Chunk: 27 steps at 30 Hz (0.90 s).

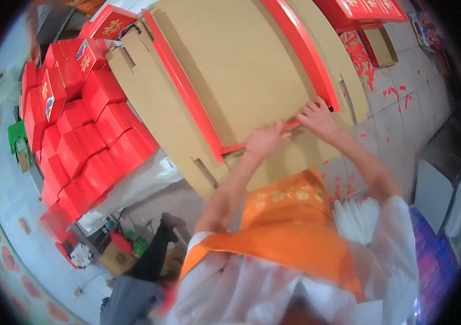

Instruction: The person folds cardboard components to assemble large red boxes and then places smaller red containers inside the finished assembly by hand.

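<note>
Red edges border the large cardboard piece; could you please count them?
3: long left edge, long right edge, and near edge, partly covered by the left hand and right hand. A far edge may be out of frame.

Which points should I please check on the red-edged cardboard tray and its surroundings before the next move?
1. Left hand at the near red edge of the red-edged cardboard tray: ok.
2. Right hand at the near edge, close to the right corner: ok.
3. Red strips in place along the left side and right side: ok.
4. Far edge in place: cannot tell; the picture cuts it off.
5. Firm grip, not just pressing: cannot tell; the fingertips are partly hidden.
6. Floor free of loose bits: not ok; red scraps lie scattered at right.
</note>
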Tool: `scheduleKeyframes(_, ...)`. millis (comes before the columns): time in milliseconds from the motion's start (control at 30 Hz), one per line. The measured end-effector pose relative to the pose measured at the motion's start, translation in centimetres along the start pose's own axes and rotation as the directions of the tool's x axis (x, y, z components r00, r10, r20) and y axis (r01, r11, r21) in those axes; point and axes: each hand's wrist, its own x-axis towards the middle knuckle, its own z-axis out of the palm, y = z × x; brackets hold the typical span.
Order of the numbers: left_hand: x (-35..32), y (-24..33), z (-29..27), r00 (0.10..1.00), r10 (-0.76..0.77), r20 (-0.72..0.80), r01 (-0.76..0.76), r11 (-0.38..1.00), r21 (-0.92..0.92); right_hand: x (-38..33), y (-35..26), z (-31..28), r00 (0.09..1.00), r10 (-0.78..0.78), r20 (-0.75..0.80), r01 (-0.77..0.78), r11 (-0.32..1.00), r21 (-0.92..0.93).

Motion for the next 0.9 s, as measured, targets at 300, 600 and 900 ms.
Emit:
scheduleKeyframes(300, 1.3, -0.2, 0.9, 0.962, 0.219, -0.161, -0.240, 0.963, -0.123, -9.7, -4.8, 0.0, 0.274, 0.951, -0.142, -0.435, 0.255, 0.864)
scheduleKeyframes(600, 0.8, -0.1, -0.3, 0.985, 0.170, 0.031, -0.163, 0.971, -0.174, -11.7, -14.3, 1.6, 0.271, 0.556, 0.786, 0.244, -0.829, 0.503)
scheduleKeyframes(900, 3.5, -1.6, -3.8, 0.910, 0.208, 0.358, 0.107, 0.718, -0.687, -4.2, -6.1, -4.2, 0.863, 0.455, -0.222, -0.325, 0.834, 0.445)
